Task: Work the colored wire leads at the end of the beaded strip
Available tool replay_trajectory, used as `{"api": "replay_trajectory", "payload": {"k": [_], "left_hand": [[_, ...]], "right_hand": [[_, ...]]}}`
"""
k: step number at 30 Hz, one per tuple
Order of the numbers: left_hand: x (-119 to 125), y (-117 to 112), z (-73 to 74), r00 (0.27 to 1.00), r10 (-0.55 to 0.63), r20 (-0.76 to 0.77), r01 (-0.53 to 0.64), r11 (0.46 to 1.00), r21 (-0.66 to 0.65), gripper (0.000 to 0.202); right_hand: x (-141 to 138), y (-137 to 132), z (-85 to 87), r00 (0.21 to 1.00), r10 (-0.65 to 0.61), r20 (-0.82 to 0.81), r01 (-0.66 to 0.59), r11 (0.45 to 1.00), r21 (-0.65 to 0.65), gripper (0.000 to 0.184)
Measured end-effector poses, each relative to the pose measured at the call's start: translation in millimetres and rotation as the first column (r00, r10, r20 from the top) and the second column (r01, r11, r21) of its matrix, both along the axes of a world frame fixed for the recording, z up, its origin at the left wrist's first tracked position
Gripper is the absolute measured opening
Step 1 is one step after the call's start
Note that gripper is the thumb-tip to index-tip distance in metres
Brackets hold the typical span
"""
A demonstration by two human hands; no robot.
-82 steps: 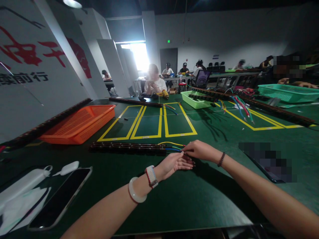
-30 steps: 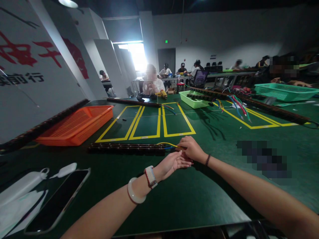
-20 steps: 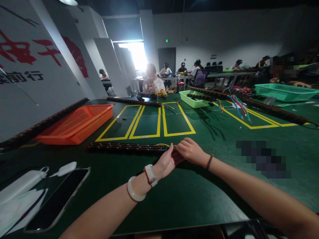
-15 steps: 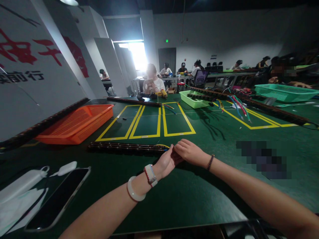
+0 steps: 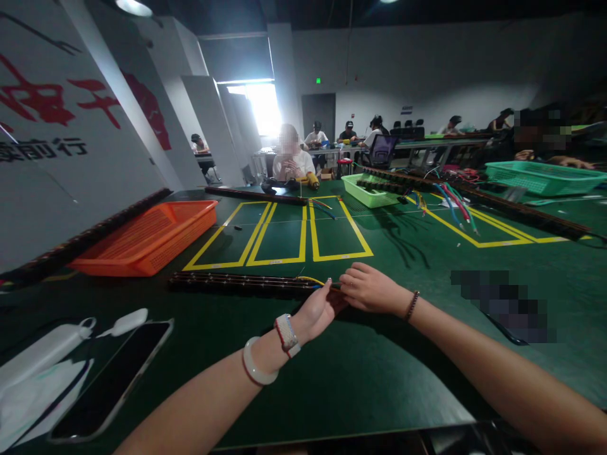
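A long dark strip point(image 5: 241, 282) lies on the green table, with a yellow wire point(image 5: 310, 279) and a bit of blue wire coming out of its right end. My left hand point(image 5: 317, 311), palm partly turned up, is closed at that end, with thumb and fingers on the wires. Just to the right, my right hand point(image 5: 372, 289) is closed with its fingertips pinched together. A short dark piece of wire shows in the gap between the two hands. The wires' tips are hidden behind my fingers.
An orange basket point(image 5: 142, 256) and another long strip point(image 5: 90, 237) stand at left. A phone point(image 5: 111, 382) and white items lie at front left. Yellow tape frames point(image 5: 276, 261) mark the table. Beyond are a light green basket point(image 5: 372, 198) and a seated person point(image 5: 291, 161).
My right hand has moved slightly to the right, away from my left, so that a short gap with dark wire shows between them. My left hand has hardly moved.
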State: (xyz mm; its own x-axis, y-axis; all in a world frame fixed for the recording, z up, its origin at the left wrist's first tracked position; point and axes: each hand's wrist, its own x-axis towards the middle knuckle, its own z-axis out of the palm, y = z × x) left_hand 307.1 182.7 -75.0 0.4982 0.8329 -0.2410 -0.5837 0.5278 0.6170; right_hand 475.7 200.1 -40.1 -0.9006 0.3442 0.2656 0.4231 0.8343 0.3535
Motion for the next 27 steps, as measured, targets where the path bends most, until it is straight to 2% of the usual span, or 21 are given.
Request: {"api": "replay_trajectory", "payload": {"k": [4,8,13,17,22,27], "left_hand": [[1.8,2.7,-4.8,1.000,0.028,0.011,-0.028,0.999,0.029,0.017],[1.6,1.3,-3.0,0.999,0.039,-0.014,-0.039,0.999,0.031,0.020],[0.2,-3.8,5.6,1.000,-0.006,-0.028,0.007,0.999,0.053,0.025],[0.1,-5.6,8.6,1.000,-0.012,-0.001,0.012,0.997,0.082,0.019],[-1.4,-3.5,2.2,0.997,-0.034,-0.063,0.040,0.994,0.098,0.021],[-2.0,-0.5,-5.3,0.997,-0.038,-0.073,0.047,0.991,0.124,0.022]], "right_hand": [[-5.2,-2.1,1.7,0.995,-0.093,0.028,0.093,0.996,0.014,0.019],[-8.6,-4.1,-0.3,0.990,-0.142,0.023,0.142,0.990,0.013,0.016],[-3.6,0.1,-5.9,0.979,-0.159,-0.124,0.154,0.987,-0.049,0.013],[4.3,6.5,-7.9,0.956,-0.174,-0.238,0.164,0.985,-0.060,0.016],[10.6,15.6,-16.4,0.891,-0.261,-0.371,0.209,0.962,-0.174,0.021],[10.3,27.2,-32.0,0.876,-0.319,-0.361,0.246,0.941,-0.235,0.020]]}}
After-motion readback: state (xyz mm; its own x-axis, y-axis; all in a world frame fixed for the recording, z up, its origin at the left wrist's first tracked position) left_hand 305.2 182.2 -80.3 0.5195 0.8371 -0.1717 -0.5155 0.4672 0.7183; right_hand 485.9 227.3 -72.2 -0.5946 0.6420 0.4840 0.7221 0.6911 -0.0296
